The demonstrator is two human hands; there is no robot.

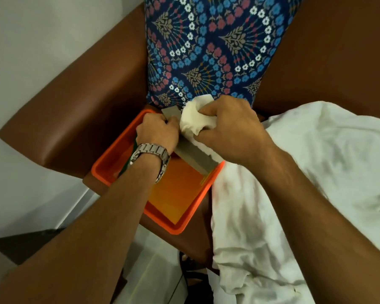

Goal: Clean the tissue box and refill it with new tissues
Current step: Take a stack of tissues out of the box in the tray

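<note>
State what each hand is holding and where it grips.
The left hand grips the grey cardboard flap at its upper end. The right hand clutches a bunched white tissue around its middle.

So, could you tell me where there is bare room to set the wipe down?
The near half of the orange tray is bare, below the left hand. Its far end is crowded: both hands, the grey card. The white cloth covers the right.

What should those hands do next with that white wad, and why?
Probably slide the right hand and its crumpled tissue further along the grey cardboard flap. The left hand already pinches the flap's far end over the orange tray, and the near stretch lies uncovered.
</note>
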